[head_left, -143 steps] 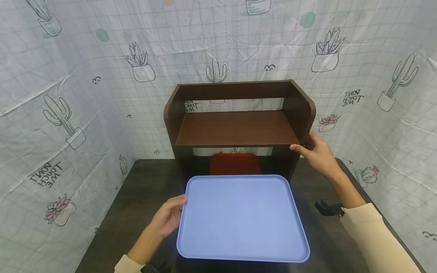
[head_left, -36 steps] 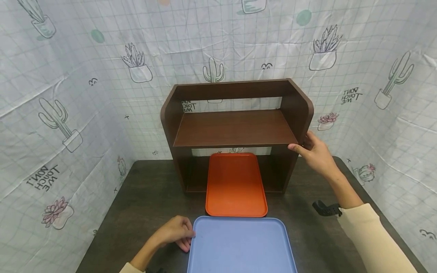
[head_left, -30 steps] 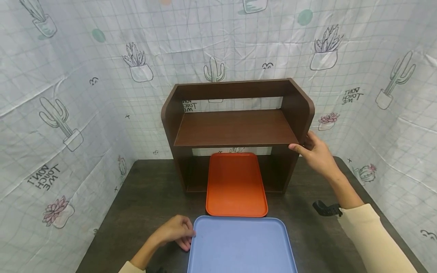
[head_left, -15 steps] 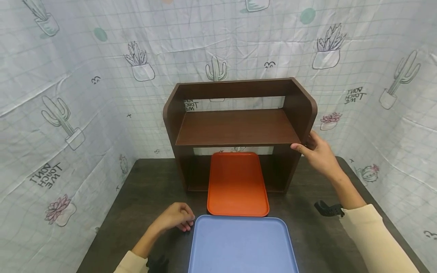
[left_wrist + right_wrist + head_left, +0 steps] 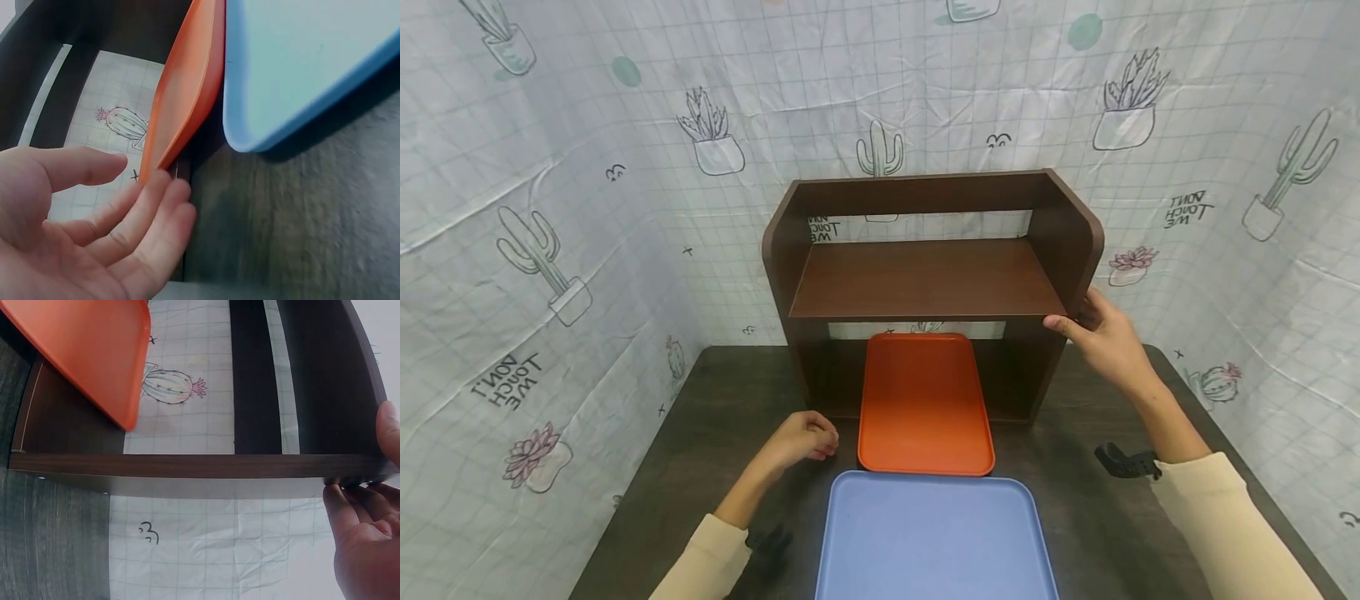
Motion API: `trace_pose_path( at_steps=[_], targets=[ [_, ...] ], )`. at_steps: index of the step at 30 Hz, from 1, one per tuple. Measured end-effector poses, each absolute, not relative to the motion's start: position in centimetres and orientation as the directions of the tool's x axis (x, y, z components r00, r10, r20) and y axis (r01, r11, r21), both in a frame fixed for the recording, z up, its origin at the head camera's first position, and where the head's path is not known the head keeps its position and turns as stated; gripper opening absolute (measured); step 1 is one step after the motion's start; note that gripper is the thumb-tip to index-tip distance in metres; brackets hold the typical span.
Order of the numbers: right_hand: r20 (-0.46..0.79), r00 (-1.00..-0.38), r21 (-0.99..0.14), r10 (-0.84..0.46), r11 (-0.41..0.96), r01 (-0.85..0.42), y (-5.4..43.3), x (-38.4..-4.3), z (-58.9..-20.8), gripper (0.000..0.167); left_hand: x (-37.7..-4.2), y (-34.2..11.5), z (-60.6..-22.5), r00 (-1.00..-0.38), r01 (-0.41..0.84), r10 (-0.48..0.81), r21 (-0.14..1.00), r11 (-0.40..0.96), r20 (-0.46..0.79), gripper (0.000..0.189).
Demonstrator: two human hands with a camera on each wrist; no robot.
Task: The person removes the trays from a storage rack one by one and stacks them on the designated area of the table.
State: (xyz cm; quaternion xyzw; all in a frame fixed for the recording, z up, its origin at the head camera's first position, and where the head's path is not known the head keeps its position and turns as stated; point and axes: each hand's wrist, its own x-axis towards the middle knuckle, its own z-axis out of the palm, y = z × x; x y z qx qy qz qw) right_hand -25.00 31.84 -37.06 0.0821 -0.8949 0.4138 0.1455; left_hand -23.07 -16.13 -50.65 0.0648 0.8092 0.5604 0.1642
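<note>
My right hand [image 5: 1101,340] grips the right side panel of a dark brown two-tier shelf [image 5: 925,279], its thumb at the front edge and its fingers against the outer face. An orange tray [image 5: 925,408] slants out of the lower compartment, its near end over the table. Beside its left edge is my left hand [image 5: 808,437], fingers loosely bent and holding nothing; in the left wrist view the fingertips [image 5: 181,194] come right up to the orange rim, thumb apart. Nearest me lies a blue tray [image 5: 932,533], its far edge close to the orange tray's near end and its bottom cut off.
The shelf stands at the back of a dark wooden table [image 5: 722,417]. Behind it and at both sides hangs a white grid curtain [image 5: 625,167] printed with cacti. The shelf's back has open gaps, and its upper level [image 5: 925,279] carries nothing.
The blue tray, earlier raised in my left hand before the shelf, has come down toward me, uncovering the orange tray. My left hand has let it go and moved forward. My right hand stays put.
</note>
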Motion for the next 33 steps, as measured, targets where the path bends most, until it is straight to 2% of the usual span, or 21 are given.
trace_pose_path(
  at_steps=[13, 21, 33],
  targets=[
    [0.344, -0.939, -0.708, -0.022, 0.651, -0.275, 31.8, -24.8, -37.1, 0.071, -25.1, -14.0, -51.8, -0.922, -0.19, 0.262, 0.924, 0.333, -0.284, 0.037],
    [0.342, -0.939, -0.716, -0.022, 0.642, -0.276, 31.7, -25.0, -36.9, 0.073, -25.7, -13.0, -52.2, -0.897, -0.232, 0.31, 0.933, 0.275, -0.314, 0.042],
    [0.352, -0.936, -0.717, -0.029, 0.635, -0.289, 31.7, -24.9, -37.2, 0.074, -25.4, -12.1, -52.8, -0.881, -0.277, 0.312, 0.922, 0.27, -0.356, 0.049]
  ],
)
